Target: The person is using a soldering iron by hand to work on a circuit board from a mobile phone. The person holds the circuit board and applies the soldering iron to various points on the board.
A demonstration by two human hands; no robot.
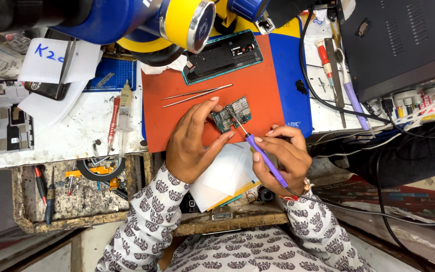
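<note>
So the left hand (193, 143) has its fingers pinched on the small green phone circuit board (231, 115), grip closed on its near and left edges, holding it down on the orange rubber work mat (258, 90) close to that mat's front edge. The right hand (284, 157) is wrapped tight around a purple-handled soldering iron (265, 163), held like a pen, with the metal tip touching the middle of the board. Its black cord runs off past the wrist toward the right side of the worktop.

Just behind the board on the mat lie two thin steel tweezers (196, 94), side by side and pointing toward the mat's left edge. Further back sits an opened teal-framed phone body (222, 55), tilted, near the mat's rear edge. Left of the mat on the white, stained part of the worktop there's a clear syringe (125, 108) next to a red-handled tool (114, 118). White paper sheets (225, 174) lie under both wrists at the front edge.
</note>
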